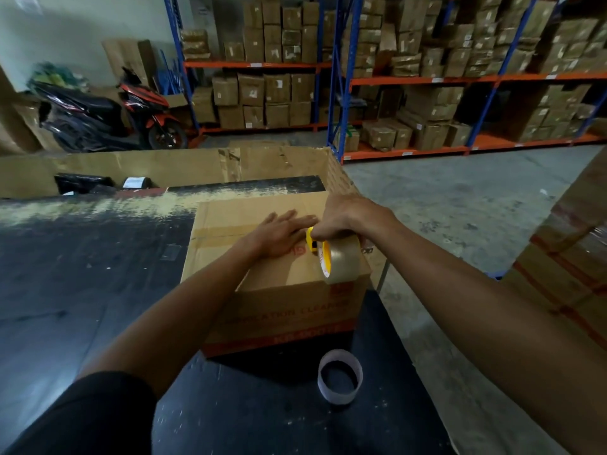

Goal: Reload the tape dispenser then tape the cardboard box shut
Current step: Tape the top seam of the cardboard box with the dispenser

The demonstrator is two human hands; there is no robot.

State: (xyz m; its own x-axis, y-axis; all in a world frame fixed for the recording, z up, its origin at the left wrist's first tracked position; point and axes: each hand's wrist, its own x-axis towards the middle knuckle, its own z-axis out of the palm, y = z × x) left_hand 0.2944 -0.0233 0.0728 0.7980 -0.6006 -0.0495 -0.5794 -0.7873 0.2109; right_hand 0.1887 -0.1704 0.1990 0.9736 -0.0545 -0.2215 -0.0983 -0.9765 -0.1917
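Observation:
A brown cardboard box (230, 290) with red print stands on the black table (82, 290), its top flaps closed. A strip of brown tape (220, 232) runs along the top seam from the left edge. My left hand (279, 233) lies flat on the lid, fingers spread over the seam. My right hand (341, 218) grips a yellow tape dispenser (313, 243) loaded with a brown tape roll (343, 261), held on the lid near the box's right side.
An empty white tape core (340, 376) lies on the table in front of the box. A large open carton (164, 165) stands behind the table. Shelves of boxes (427, 77) and a parked scooter (108, 116) fill the background. Stacked cartons (565, 264) rise at right.

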